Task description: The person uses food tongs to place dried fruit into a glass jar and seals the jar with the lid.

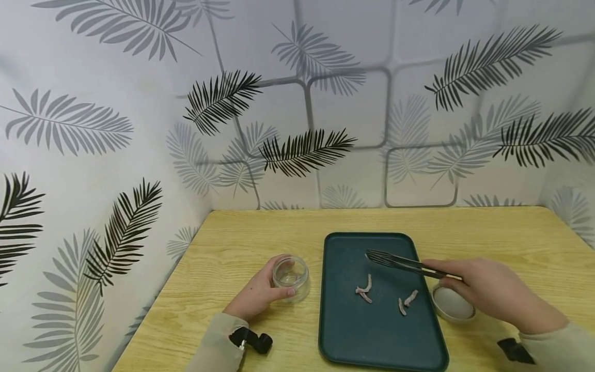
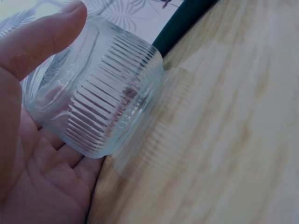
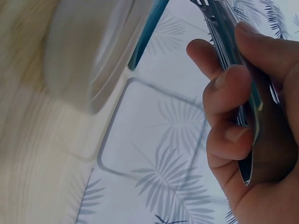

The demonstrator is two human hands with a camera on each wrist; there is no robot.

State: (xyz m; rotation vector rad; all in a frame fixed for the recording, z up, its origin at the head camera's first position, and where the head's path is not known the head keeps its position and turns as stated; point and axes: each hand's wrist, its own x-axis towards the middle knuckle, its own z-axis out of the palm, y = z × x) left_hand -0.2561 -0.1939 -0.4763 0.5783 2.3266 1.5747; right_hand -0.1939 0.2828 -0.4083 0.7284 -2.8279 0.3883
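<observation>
My left hand (image 1: pixel 255 298) holds a clear ribbed glass jar (image 2: pixel 107 88) on the table, thumb on the near side, fingers behind. Something small and reddish brown shows blurred through the jar's lower wall. In my right hand (image 1: pixel 494 290) are metal tongs (image 1: pixel 400 262), gripped between thumb and curled fingers. Their tips hang over the upper part of a dark green tray (image 1: pixel 381 341), close together. On the tray lie several short pale strips, one curved strip (image 1: pixel 369 283) near the middle and a straight strip (image 1: pixel 411 298) farther right. Whether the tongs pinch anything, I cannot tell.
A small white bowl (image 1: pixel 453 306) stands by the tray's right edge, below my right hand. The wooden table (image 1: pixel 260 232) meets a wall (image 1: pixel 353 170) with a leaf pattern at its back. Black straps (image 1: pixel 251 339) cross both sleeves.
</observation>
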